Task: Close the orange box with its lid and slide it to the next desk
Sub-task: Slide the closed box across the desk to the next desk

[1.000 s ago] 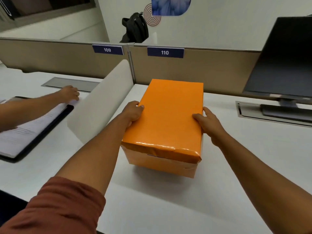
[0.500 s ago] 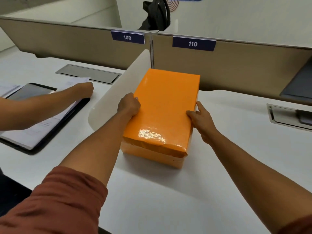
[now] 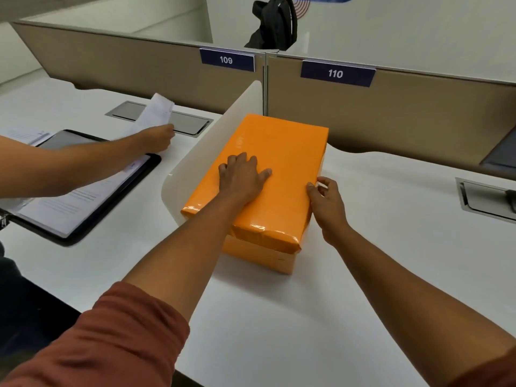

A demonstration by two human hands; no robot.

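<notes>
The orange box [image 3: 262, 254] stands on the white desk with its glossy orange lid [image 3: 282, 152] seated on top, its left long side against the low white divider [image 3: 223, 127]. My left hand [image 3: 241, 175] lies flat, palm down, fingers spread, on the middle of the lid. My right hand [image 3: 326, 203] touches the lid's right edge with thumb and curled fingertips, not wrapped around it.
Beyond the divider, another person's arm [image 3: 83, 166] holds a sheet of paper [image 3: 156, 111] over a black folder of documents [image 3: 83, 188]. Tan partitions labelled 109 [image 3: 226, 60] and 110 [image 3: 336, 74] close the back. Metal cable trays [image 3: 485, 198] are set into both desks.
My left hand has moved from the lid's left edge onto its top. The box sits closer to the divider. The other person's hand has lifted a sheet of paper.
</notes>
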